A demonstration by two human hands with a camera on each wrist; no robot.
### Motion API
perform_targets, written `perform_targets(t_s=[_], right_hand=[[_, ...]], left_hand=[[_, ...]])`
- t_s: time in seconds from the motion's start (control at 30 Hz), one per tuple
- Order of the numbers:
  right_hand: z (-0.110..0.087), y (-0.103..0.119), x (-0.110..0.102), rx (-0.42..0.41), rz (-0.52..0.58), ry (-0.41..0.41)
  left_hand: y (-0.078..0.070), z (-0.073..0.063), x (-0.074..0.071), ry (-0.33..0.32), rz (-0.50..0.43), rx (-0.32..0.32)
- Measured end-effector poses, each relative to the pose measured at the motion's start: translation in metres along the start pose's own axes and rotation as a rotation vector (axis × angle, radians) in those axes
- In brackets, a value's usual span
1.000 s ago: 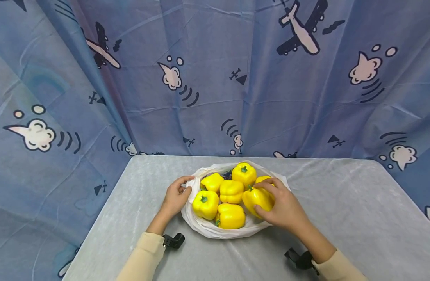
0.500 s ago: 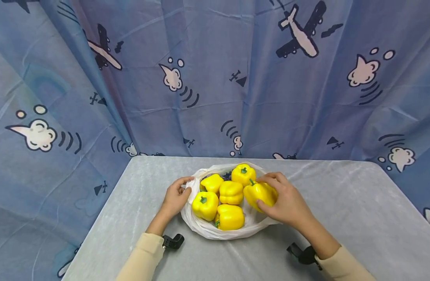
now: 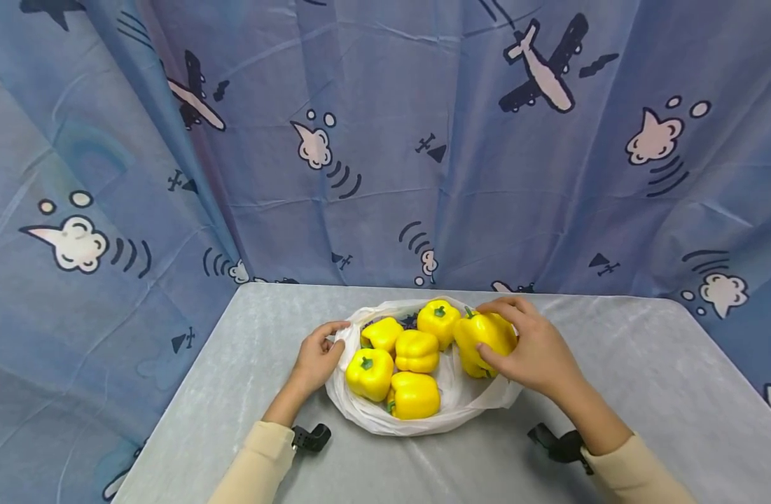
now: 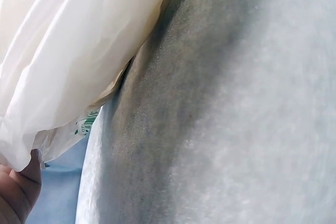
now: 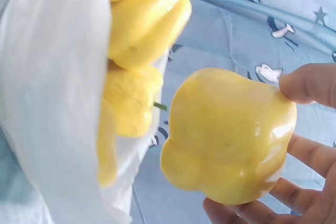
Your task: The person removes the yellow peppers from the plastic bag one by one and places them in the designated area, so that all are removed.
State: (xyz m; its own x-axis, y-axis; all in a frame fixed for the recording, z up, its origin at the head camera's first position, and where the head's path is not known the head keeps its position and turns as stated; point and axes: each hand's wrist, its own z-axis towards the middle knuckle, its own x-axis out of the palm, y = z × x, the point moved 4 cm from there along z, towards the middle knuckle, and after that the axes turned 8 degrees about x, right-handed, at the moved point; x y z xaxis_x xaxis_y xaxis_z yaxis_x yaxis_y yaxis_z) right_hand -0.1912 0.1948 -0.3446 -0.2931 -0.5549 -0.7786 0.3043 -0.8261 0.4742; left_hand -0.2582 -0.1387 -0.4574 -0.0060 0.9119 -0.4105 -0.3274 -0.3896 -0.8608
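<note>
Holding a yellow pepper (image 3: 482, 341) between thumb and fingers, the right hand (image 3: 543, 353) is at the right side of a white plastic bag (image 3: 398, 425) — the left hand (image 3: 317, 358) pinches the bag's left rim. Five more yellow peppers (image 3: 369, 375) sit in the bag, left of the held one, two on the near side. Beyond the grey table's (image 3: 618, 371) far edge hangs a blue curtain (image 3: 372, 77).

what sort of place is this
Perhaps a makeshift tabletop setup indoors: a blue, airplane-printed fabric curtain hangs behind a flat pale grey table, where a white plastic bag holds yellow bell peppers. The wider room isn't shown.
</note>
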Motion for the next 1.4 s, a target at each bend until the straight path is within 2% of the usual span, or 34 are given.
perform_targets(t_s=[0.2,0.53,0.83,1.0,1.4], right_hand=[[0.004,-0.009,-0.015,0.034,-0.010,-0.042],[0.009,-0.029,-0.032,0.092,0.013,-0.076],[0.009,-0.044,-0.030,0.128,-0.011,-0.099],[0.008,-0.059,-0.028,0.178,-0.028,-0.091],[0.007,-0.087,-0.025,0.250,-0.074,-0.086]], left_hand=[[0.001,-0.001,0.001,0.000,0.006,0.021],[0.001,-0.001,0.000,-0.006,0.003,0.011],[0.001,0.000,0.000,-0.003,0.008,0.014],[0.001,-0.001,0.000,-0.002,0.004,0.013],[0.001,0.000,0.001,-0.001,-0.001,-0.021]])
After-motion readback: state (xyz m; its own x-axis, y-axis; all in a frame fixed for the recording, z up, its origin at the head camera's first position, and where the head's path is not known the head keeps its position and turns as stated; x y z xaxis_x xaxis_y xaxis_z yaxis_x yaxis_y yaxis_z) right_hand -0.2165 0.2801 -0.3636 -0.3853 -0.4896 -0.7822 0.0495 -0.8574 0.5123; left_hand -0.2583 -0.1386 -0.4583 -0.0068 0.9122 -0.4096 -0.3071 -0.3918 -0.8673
